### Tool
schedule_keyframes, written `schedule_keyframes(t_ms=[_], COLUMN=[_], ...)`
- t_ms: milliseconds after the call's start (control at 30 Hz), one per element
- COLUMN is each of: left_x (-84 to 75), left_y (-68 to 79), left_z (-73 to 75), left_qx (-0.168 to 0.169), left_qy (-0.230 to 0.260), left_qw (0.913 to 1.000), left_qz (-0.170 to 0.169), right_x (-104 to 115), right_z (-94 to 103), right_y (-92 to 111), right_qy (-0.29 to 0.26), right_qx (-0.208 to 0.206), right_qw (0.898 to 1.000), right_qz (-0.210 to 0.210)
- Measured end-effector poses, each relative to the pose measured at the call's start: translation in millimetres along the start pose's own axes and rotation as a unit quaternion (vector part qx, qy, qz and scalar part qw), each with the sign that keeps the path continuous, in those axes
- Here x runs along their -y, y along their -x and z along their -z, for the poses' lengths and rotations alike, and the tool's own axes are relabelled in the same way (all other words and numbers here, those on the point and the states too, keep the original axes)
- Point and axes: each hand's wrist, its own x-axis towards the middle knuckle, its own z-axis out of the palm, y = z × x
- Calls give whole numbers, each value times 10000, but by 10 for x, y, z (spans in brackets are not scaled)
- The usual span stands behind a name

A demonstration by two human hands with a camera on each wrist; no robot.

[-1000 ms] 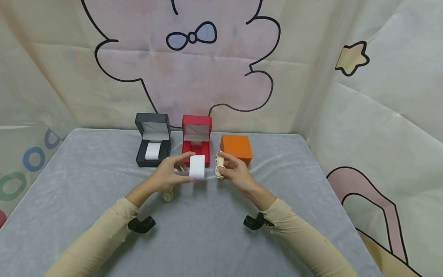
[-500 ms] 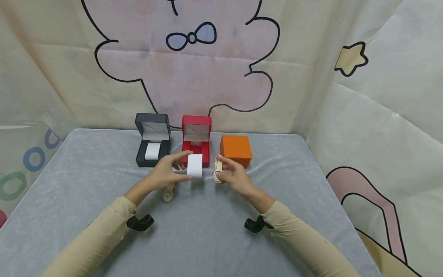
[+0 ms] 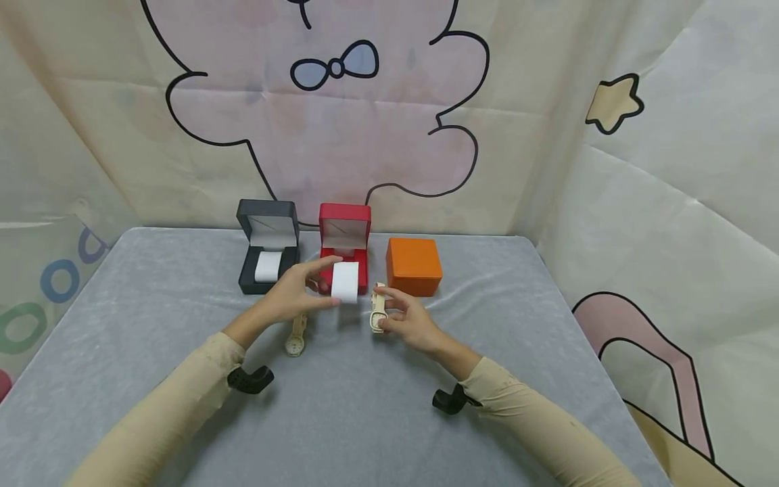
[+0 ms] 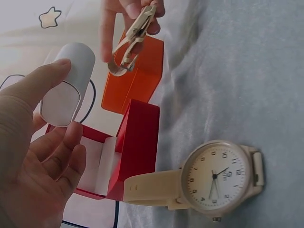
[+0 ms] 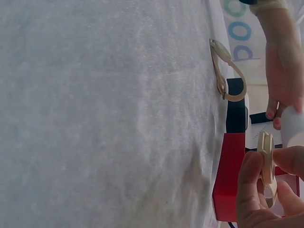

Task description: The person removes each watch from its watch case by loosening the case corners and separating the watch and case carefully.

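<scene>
My left hand (image 3: 293,292) grips a white watch cushion (image 3: 345,282) by its two ends, thumb on one and fingers on the other, in front of the open red watch box (image 3: 345,215). The left wrist view shows the rounded cushion (image 4: 81,64) with nothing around it. To its right, my right hand (image 3: 415,323) pinches a cream wristwatch (image 3: 378,319) between thumb and fingers, its strap hanging in a loop (image 4: 124,61). A second cream wristwatch (image 4: 216,178) lies on the table beneath my left forearm, its dial showing.
An open black watch box (image 3: 268,220) with a white cushion (image 3: 268,266) inside stands left of the red one. A shut orange box (image 3: 415,267) stands to the right. Grey cloth (image 3: 341,419) covers the table, and a printed curtain (image 3: 389,149) hangs behind.
My right hand has come nearer and slightly left with its wristwatch, away from the orange box. My left hand has lifted the cushion a little farther toward the red box. The boxes stay put.
</scene>
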Motion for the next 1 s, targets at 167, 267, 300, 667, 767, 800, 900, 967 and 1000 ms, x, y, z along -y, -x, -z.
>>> schedule_keyframes(t_ms=[167,267,300,667,767,800,900,967,1000], left_x=[21,41,47,116,133,139,152,158,157], left_y=[-33,-48,-55,-162,-187,-193,-215,-230,-239], left_z=[11,18,22,67,75,77,79,81,80], left_qx=[3,4,6,-7,-20,-17,-28,-26,-24], left_qy=[-50,-51,-61,-30,5,6,40,46,52], left_qw=[10000,10000,10000,10000,10000,10000,10000,9999,9999], left_qz=[-37,-22,0,77,14,7,49,95,118], right_x=[-47,-70,-77,-148,-172,-177,-191,-197,-198], right_z=[-13,-18,-20,-26,-42,-50,-72,-83,-87], right_y=[3,12,14,91,127,138,163,179,187], right_qy=[-107,-168,-186,25,11,-5,-43,-70,-75], right_qx=[102,170,191,504,578,597,628,638,651], right_qw=[9998,9996,9995,9987,9982,9981,9979,9978,9977], right_qz=[91,161,163,108,149,161,172,165,173])
